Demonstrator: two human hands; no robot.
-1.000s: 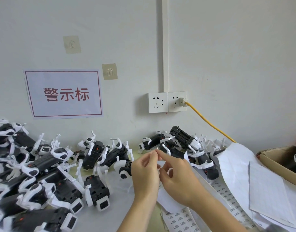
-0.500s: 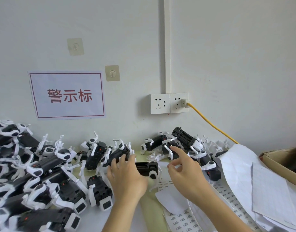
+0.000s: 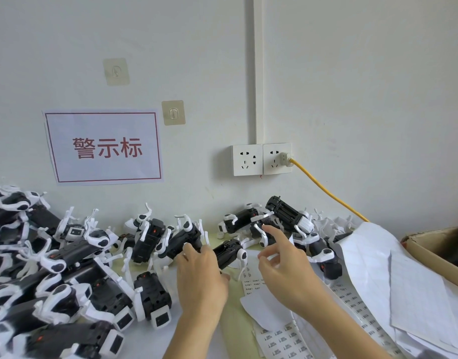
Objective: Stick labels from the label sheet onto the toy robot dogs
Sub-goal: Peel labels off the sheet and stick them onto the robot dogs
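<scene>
Entry, left to right, placed from the wall socket (image 3: 262,159). Far below-left of it: a pile of dogs (image 3: 67,268), black with white legs, heaped on the table (image 3: 230,330). Below it: one dog (image 3: 229,251), gripped at its left end by the left hand (image 3: 200,278), fingers curled round the body; a second earlier both hands were raised together at a label, and since then this dog has been taken up, so sticking is judged imminent. Just right: the right hand (image 3: 285,265), released, index finger extended over the dog; a label on its fingertip cannot be confirmed. Lower right: label sheet (image 3: 285,340), flat on the table. Far right: a cardboard box (image 3: 430,251), holding at least one dog, mostly cropped.
</scene>
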